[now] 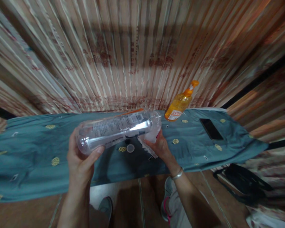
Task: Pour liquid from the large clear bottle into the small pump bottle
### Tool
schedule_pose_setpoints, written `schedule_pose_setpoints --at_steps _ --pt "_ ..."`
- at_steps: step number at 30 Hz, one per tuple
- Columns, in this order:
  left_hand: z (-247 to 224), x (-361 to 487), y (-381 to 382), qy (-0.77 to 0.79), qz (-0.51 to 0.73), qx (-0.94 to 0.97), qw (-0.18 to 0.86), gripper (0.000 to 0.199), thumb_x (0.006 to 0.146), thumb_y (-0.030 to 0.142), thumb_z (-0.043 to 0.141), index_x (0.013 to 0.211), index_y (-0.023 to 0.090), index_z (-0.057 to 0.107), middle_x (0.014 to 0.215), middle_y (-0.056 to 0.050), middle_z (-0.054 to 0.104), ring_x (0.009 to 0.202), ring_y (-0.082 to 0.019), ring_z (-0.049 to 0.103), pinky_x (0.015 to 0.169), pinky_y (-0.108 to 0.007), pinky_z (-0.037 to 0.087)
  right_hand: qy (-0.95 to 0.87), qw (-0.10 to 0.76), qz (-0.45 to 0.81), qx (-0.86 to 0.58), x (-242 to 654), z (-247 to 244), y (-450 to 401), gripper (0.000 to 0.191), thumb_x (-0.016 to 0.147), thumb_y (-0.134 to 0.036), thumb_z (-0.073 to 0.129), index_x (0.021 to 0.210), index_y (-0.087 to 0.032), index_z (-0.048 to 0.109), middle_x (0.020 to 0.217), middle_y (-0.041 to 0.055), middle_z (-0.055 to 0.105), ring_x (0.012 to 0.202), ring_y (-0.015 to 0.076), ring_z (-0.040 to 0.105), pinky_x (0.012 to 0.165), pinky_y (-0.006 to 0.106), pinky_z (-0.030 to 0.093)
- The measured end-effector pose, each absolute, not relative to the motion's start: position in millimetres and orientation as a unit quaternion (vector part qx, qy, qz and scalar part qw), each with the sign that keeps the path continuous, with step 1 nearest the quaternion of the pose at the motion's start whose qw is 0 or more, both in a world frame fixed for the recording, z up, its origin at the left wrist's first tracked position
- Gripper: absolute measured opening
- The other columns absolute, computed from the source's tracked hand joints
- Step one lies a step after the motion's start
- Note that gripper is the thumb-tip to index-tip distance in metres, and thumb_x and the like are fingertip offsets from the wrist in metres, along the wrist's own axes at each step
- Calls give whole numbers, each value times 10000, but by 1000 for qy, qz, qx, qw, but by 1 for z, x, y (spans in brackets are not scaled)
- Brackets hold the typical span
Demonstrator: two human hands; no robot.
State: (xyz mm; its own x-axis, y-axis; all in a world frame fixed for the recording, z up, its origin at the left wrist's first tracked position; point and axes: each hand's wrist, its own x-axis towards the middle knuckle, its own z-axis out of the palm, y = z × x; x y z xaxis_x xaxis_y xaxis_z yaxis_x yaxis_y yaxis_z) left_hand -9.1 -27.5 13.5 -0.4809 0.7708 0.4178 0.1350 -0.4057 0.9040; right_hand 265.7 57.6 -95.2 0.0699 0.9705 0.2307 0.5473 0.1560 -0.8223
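A large clear plastic bottle (pixel 114 129) with a silver printed label lies tilted in the air above the cloth-covered table. Around its base, at the left, my left hand (pixel 82 160) is closed. My right hand (pixel 160 145) pinches a crumpled white tissue (pixel 152 134) against the bottle's neck end. Part of the tissue hangs below the neck. A small round white cap (pixel 130 148) lies on the cloth under the bottle. The fingers of my right hand are partly hidden behind the tissue.
An orange pump bottle (pixel 178 106) stands at the table's back edge, right of the neck. A black phone (pixel 211 129) rests farther right on the teal cloth (pixel 33 152). Pleated curtains (pixel 123 57) hang behind. A black bag (pixel 244 183) sits low at the right.
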Motion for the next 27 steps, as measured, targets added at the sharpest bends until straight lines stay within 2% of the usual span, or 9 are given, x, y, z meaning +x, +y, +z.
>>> schedule_pose_setpoints --at_steps 3,9,14,23,27 --pt "15 -9 -27 492 704 461 221 800 651 482 1037 1382 351 737 1471 -76 717 1435 -407 642 1304 -610 463 -636 420 238 -603 265 -98 58 1031 754 -493 895 1614 -99 484 1433 258 758 1280 470 780 1070 668 668" --pt "15 -9 -26 515 692 461 209 872 621 576 1031 1403 350 718 1427 -65 718 1449 -431 622 1306 -631 453 -633 418 253 -601 265 -95 58 1076 745 -456 917 1634 -68 451 1444 263 752 1282 452 782 1089 630 666" --pt "15 -8 -26 506 705 445 221 836 580 518 1061 1333 339 745 1354 -52 727 1420 -425 630 1327 -638 422 -636 409 256 -602 266 -92 58 1065 746 -446 921 1630 -72 460 1434 260 757 1285 454 781 1096 633 661" --pt "15 -7 -25 509 701 445 227 870 595 563 1041 1360 313 709 1460 -92 705 1437 -430 625 1327 -637 420 -638 401 246 -610 269 -99 59 1076 739 -442 931 1638 -90 457 1435 250 754 1307 465 767 1105 646 660" --pt "12 -9 -23 500 709 438 235 875 579 515 1057 1365 316 727 1434 -87 724 1400 -396 650 1308 -614 439 -630 411 252 -608 268 -100 58 1071 738 -460 948 1627 -96 475 1408 243 770 1278 454 779 1100 637 665"
